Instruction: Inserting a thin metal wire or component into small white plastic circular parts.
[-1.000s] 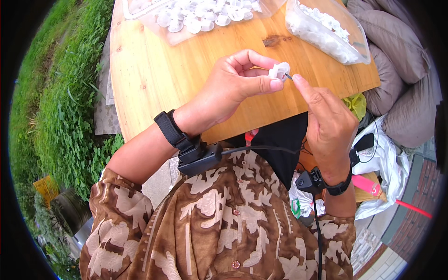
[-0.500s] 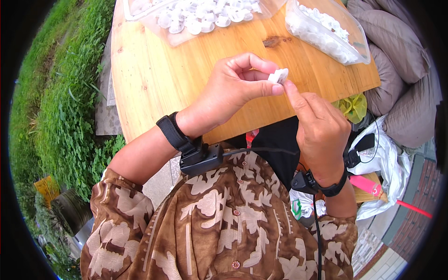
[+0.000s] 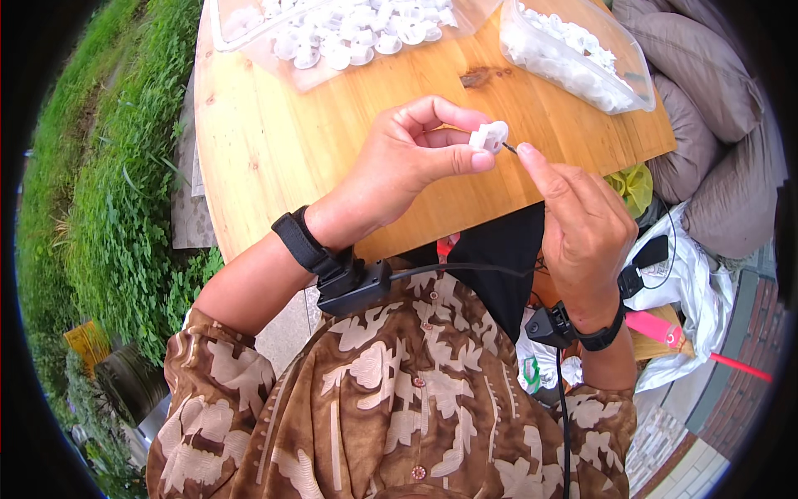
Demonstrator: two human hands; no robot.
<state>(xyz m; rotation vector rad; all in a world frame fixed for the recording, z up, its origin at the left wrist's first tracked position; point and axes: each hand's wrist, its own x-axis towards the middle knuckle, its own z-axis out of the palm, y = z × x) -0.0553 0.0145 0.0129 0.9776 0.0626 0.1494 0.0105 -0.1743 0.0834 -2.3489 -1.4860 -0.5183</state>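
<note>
Left fingers [image 3: 472,158] pinch small rounded white plastic piece [image 3: 490,135]; right fingers [image 3: 539,169] grip thin dark rod [image 3: 509,148] at its edge. We judge it unfinished; more white pieces [image 3: 362,56] beyond.

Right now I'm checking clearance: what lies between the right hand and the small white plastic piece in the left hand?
In the head view, a thin dark rod spans the gap between the white plastic piece and the right hand.
</note>
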